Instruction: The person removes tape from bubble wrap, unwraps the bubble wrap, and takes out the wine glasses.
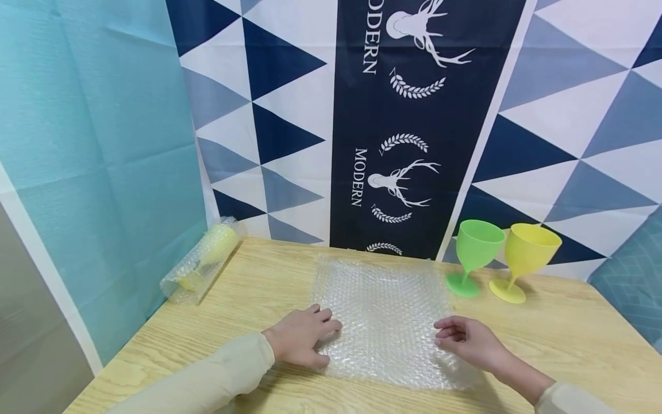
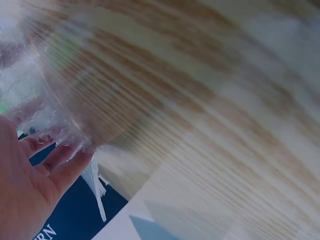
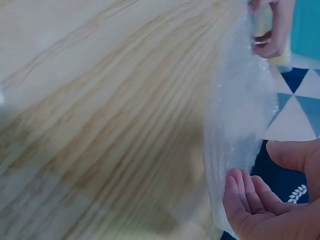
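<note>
A sheet of clear bubble wrap [image 1: 383, 322] lies flat on the wooden table. My left hand [image 1: 305, 336] rests at its left edge, fingers spread, with the fingertips on the wrap. In the left wrist view, the fingers of that hand [image 2: 40, 185] reach to the crinkled wrap edge [image 2: 55, 120]. At the opposite edge is my right hand [image 1: 470, 342], fingers loosely bent. The right wrist view shows the right hand's thumb [image 3: 290, 154] apart from its fingers, whose backs are against the wrap [image 3: 240, 110].
Behind the right hand stand a green goblet [image 1: 478, 247] and a yellow goblet [image 1: 530, 253], both upright. At the back left, a yellow goblet wrapped in bubble wrap [image 1: 204, 261] lies on the wooden table [image 1: 269, 276]. A patterned cloth [image 1: 289, 115] hangs behind the table.
</note>
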### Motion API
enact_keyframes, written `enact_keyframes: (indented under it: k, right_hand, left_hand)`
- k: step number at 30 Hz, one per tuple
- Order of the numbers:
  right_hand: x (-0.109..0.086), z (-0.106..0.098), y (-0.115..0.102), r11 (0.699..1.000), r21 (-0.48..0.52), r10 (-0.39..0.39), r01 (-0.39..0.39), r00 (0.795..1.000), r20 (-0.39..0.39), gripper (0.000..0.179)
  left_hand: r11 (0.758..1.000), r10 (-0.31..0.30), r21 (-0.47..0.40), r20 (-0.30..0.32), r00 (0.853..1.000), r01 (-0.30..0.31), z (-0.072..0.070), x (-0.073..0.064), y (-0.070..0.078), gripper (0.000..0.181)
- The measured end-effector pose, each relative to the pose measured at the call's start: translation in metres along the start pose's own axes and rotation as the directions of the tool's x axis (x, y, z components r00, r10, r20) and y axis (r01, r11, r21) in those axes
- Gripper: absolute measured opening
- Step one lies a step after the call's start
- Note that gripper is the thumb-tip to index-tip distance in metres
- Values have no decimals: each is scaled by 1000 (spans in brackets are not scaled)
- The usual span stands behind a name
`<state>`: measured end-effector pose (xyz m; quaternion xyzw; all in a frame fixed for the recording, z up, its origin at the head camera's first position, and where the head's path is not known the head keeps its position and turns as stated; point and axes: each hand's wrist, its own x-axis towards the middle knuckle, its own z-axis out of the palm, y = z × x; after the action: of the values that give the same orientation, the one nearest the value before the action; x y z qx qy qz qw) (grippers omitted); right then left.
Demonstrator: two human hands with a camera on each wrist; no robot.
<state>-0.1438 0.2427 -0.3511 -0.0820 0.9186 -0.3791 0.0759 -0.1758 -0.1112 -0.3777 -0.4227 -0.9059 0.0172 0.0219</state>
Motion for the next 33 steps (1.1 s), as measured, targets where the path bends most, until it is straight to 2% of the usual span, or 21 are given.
enact_keyframes:
  k: [3,7,12,16,19,25,28,33]
  right_hand:
    - [1,1,8,999,-33,-19,19,1000,6,36]
    - [0,6,19,992,-47,-113,114,993,28,35]
    - [-3,15,26,957,-111,-269,269,963,14,35]
    - [-5,19,27,907,-221,-371,359,929,-12,32]
    - [-6,21,25,878,-301,-392,371,920,-9,32]
    - [-7,25,14,831,-444,-361,335,932,28,33]
    - [-8,27,12,803,-486,-371,344,928,44,30]
    - [-8,28,10,771,-504,-421,390,905,55,27]
  left_hand:
    - [1000,-5,-7,13,1000,5,0,2,0,59]
    - [1000,-4,-25,30,1000,5,-1,2,-1,59]
    - [995,-8,-103,58,998,14,-3,1,-3,58]
    - [987,-20,-159,53,998,29,-4,-1,-4,57]
    - [987,-29,-160,38,999,35,-6,-2,-3,54]
    - [985,-67,-160,22,997,70,-13,-3,1,51]
    - [988,-80,-129,8,997,80,-14,-3,5,52]
    - [994,-73,-85,-43,996,69,-15,-2,11,43]
